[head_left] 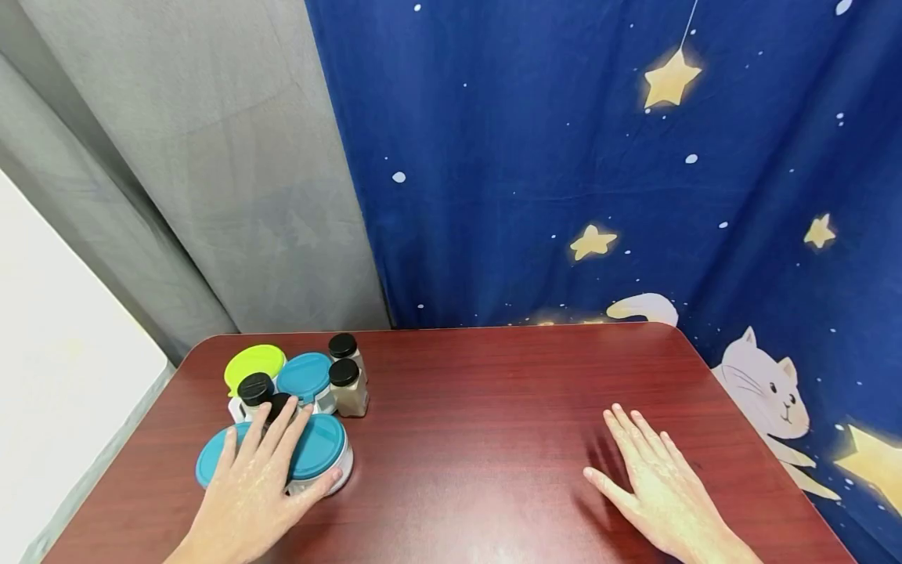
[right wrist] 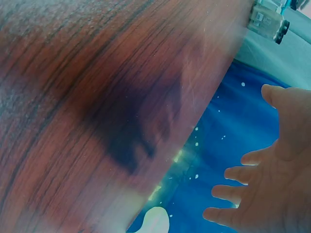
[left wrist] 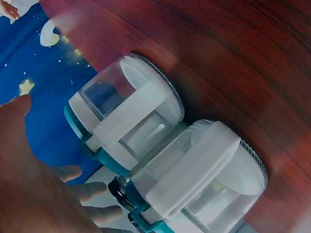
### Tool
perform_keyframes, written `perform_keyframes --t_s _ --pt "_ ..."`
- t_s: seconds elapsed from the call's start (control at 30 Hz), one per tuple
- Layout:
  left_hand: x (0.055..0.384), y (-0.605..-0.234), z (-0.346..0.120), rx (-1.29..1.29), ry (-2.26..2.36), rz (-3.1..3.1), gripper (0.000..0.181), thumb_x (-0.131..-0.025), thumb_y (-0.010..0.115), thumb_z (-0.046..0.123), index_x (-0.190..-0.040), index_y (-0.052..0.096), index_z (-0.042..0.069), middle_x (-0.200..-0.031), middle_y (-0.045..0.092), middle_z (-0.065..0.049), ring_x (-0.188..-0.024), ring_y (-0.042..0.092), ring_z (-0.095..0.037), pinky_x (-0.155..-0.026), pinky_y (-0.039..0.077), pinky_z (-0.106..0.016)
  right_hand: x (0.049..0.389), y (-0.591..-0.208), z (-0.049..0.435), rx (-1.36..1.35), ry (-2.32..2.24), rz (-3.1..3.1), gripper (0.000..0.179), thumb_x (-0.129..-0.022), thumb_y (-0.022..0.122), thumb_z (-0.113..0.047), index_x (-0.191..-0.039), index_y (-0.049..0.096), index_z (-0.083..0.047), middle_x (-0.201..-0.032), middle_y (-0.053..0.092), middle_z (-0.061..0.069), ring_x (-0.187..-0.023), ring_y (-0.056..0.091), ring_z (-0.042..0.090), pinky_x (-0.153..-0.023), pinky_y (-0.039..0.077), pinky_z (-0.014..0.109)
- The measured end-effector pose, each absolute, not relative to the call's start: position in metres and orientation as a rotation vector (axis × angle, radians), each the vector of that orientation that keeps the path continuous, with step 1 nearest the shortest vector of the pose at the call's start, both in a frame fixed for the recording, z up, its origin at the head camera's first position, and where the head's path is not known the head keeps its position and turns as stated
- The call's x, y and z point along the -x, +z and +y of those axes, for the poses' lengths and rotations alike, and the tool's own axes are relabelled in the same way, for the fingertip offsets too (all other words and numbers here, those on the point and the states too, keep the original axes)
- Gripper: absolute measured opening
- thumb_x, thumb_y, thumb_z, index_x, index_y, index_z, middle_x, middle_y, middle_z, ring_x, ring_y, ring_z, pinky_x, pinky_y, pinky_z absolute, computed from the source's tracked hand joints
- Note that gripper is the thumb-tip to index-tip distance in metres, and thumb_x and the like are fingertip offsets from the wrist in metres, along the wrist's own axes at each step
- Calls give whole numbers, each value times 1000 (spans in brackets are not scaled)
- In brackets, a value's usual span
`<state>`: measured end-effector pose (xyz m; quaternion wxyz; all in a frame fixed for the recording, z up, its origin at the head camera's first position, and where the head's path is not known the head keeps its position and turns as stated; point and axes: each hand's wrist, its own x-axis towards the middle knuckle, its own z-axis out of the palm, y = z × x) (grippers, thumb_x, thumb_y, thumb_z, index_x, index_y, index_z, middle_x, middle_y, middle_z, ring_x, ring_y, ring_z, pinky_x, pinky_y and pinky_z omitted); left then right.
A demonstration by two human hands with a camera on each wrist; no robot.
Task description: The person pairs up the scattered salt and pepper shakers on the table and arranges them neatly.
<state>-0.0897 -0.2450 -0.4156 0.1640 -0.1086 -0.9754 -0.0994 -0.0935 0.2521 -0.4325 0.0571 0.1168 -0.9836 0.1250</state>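
My left hand (head_left: 255, 478), fingers spread, hovers over a group of lidded jars at the table's left. Below it are two clear jars with blue lids: the right one (head_left: 320, 448) shows beside the thumb, the left one (head_left: 211, 458) is partly covered by the fingers. In the left wrist view, both jars (left wrist: 131, 109) (left wrist: 206, 170) have white handles, and the hand (left wrist: 43, 184) appears apart from them. At the right, my right hand (head_left: 655, 486) is held above the table with straight, spread fingers and holds nothing; its shadow falls on the wood.
Behind stand a lime-lidded jar (head_left: 255, 364), another blue-lidded jar (head_left: 305, 376), and several black-capped shakers, including one with beige contents (head_left: 350, 395). The red-brown table (head_left: 479, 439) ends at a blue star-patterned curtain (head_left: 507, 157) and a grey curtain (head_left: 232, 157).
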Motion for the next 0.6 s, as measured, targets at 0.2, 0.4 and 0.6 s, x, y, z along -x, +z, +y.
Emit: perform_keyframes --t_s 0.2,0.4,0.6 --pt "88 -418 -247 334 -272 -2749 92 -85 66 71 -153 44 13 -157 35 -21 -143 23 -48 -104 21 -76 94 -432 250 -378 381 -2943 87 -96 58 -62 -156 37 -3 -160 34 17 -147 26 40 -120 -3 43" --pt "87 -423 -248 329 -256 -2696 93 -80 72 68 -150 47 12 -152 31 -26 -139 22 -50 -105 23 -73 96 -433 247 -402 386 -2943 86 -96 58 -62 -156 38 -4 -160 34 16 -147 26 39 -120 9 51" --pt "86 -426 -250 363 -226 -2692 83 -78 77 60 -140 56 9 -148 32 -26 -138 22 -49 -106 19 -74 98 -434 244 -410 397 -2962 86 -96 58 -63 -155 39 -4 -160 35 16 -148 26 39 -118 17 57"
